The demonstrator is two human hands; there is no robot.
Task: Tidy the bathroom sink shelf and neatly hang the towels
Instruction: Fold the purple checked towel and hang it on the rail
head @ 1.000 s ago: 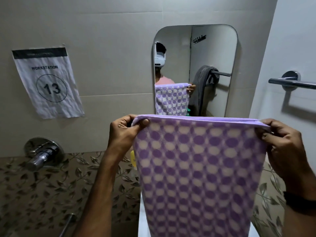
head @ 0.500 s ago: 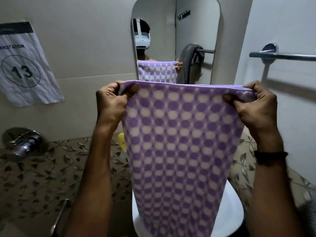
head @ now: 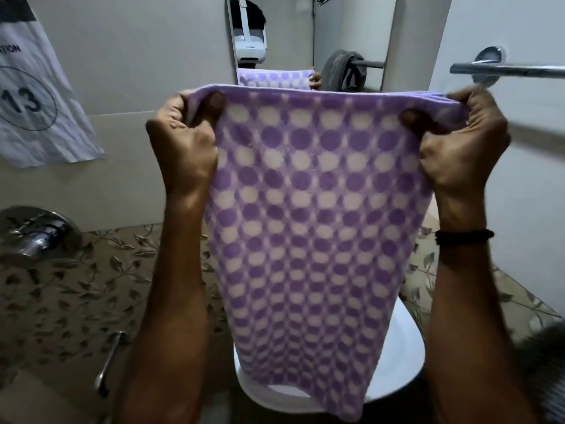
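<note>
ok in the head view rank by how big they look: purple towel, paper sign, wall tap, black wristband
Largest to smallest as they appear:
1. purple towel, though it is held close to the camera
2. paper sign, partly cut off at the left edge
3. wall tap
4. black wristband

On the wall to my left hangs a creased white paper sign (head: pixel 36 96) printed with a circled 13. Below it sits a round chrome wall tap (head: pixel 38 232) above brown leaf-patterned tiles (head: pixel 61 289). A rounded wall mirror (head: pixel 308 38) faces me (its top edge is cut off). A black beaded bracelet (head: pixel 463 237) circles my right wrist.
</note>
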